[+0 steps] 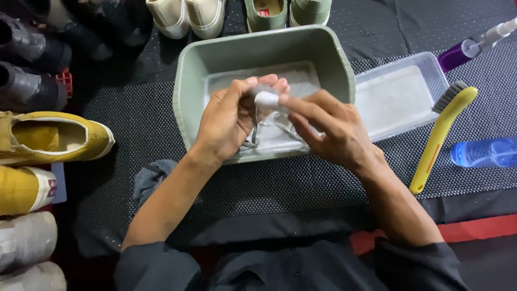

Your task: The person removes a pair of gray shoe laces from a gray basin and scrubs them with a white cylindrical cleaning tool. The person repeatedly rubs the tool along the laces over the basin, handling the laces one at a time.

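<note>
Centrally, left hand [229, 121] and right hand [328, 129] both pinch wet white laces [266, 99] over the basin [188, 97], catching drips; brush [441, 134] at three o'clock.

Overhead light is falling pretty evenly, so shadows are staying soft. The dark surface [323, 178] is soaking up brightness, while the soapy water in the green basin [188, 108] is glaring pale. The fingertips [269, 86] are blurring slightly; the corners are dimming.
</note>
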